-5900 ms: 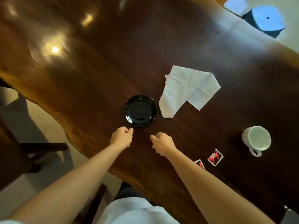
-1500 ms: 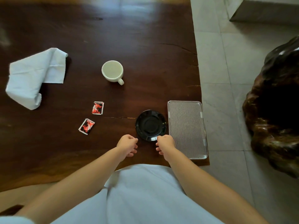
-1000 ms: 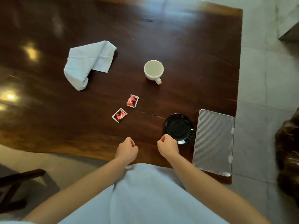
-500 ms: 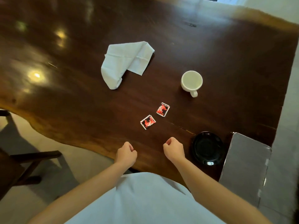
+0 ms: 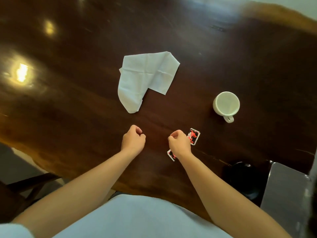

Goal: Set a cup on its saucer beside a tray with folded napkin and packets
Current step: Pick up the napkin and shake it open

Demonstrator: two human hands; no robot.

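White cup [image 5: 226,103] stood upright, handle toward the person, ahead and right of right hand [image 5: 180,145], well apart from black saucer [image 5: 243,179]. Right hand nearer; both it and left hand [image 5: 133,140] were loosely clenched, holding nothing.

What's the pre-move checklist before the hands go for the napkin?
1. Left hand free: ok, loosely curled, nothing visibly held.
2. Right hand free: ok, curled, hanging over the packets without visibly gripping one.
3. Napkin reachable and unobstructed: ok, it lies alone on the table, just beyond both hands, loosely folded rather than neat.
4. Both packets located: ok, one packet beside the right hand, the second packet partly hidden under the wrist.
5. Cup on saucer: not ok, the cup stands apart on bare wood.
6. Tray ready beside saucer: ok, nothing visible on the part in frame.
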